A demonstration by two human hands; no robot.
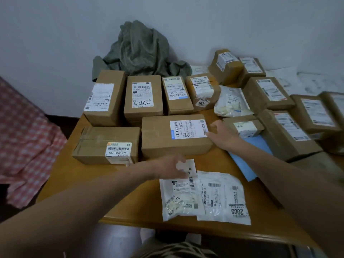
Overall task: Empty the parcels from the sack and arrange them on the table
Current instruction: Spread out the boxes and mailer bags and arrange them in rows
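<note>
So, the green sack (141,51) lies crumpled at the back of the table (74,174), parcels (143,97) in rows in front. Right hand (221,135), fingers spread, presses the end of a labelled box (162,138). Left hand (171,168) sits on a white mailer (178,198) (too blurry to tell if it's pinching).

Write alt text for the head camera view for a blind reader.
Labelled cardboard parcels cover a wooden table, a crumpled green sack behind them. The left hand holds a white mailer near the front edge; the right hand touches a large box.
</note>
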